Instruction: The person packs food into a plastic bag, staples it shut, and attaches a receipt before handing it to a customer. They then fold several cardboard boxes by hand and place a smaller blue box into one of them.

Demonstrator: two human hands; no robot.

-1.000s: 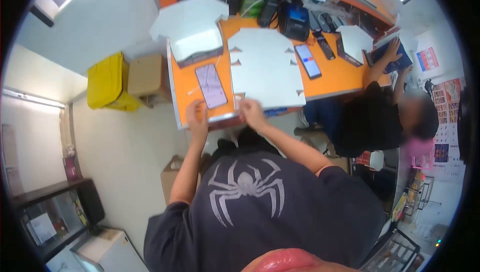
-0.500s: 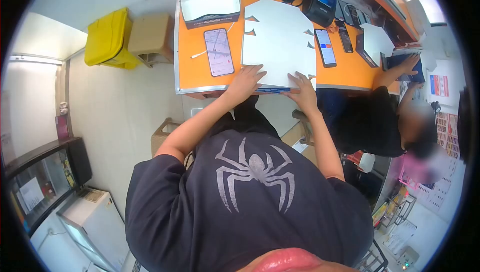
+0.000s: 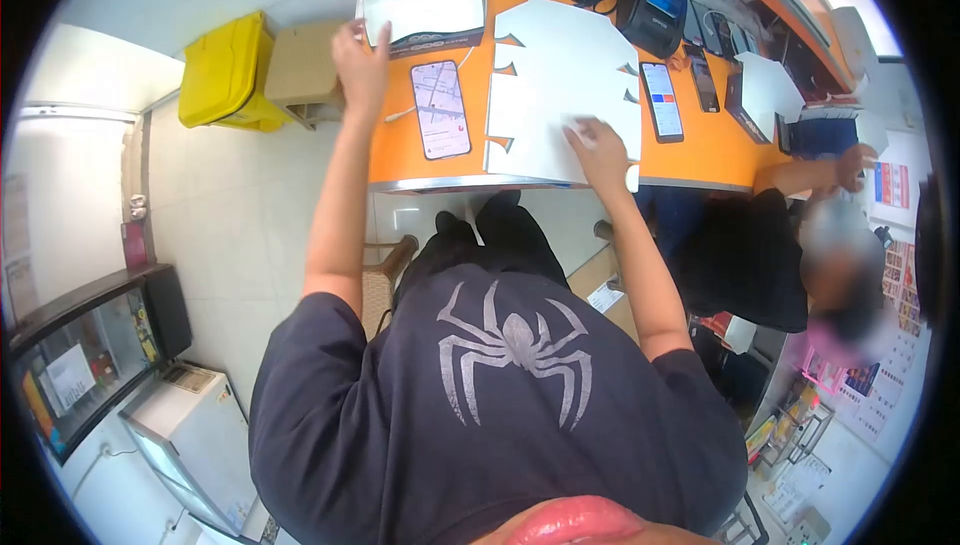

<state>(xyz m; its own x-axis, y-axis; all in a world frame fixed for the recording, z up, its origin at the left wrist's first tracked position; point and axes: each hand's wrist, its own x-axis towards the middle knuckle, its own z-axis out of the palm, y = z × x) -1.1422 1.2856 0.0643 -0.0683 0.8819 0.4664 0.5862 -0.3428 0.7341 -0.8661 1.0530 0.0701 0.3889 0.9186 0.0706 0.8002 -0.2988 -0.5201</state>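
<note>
My left hand (image 3: 360, 65) is raised at the near left corner of a folded cardboard box (image 3: 425, 5), white inside with a dark printed front edge. Its thumb stands apart from the fingers, and nothing shows in its grasp. Flat on the orange counter lies an unfolded white cardboard blank (image 3: 560, 75) with notched sides. My right hand (image 3: 602, 155) is over the blank's near right part, fingers a little bent and apart. A smartphone (image 3: 440, 110) with a lit map on its screen lies between the box and the blank.
Right of the blank are a second lit phone (image 3: 662, 103), a dark phone (image 3: 702, 80) and another folded box (image 3: 765, 95). A black card terminal (image 3: 650, 10) stands behind. A co-worker's arm (image 3: 805, 177) reaches in at the right. A yellow bin (image 3: 225, 70) is at left.
My left hand has left the blank's near edge and moved up and left to the folded box. My right hand has shifted slightly inward. The co-worker's hand has moved off the dark blue item.
</note>
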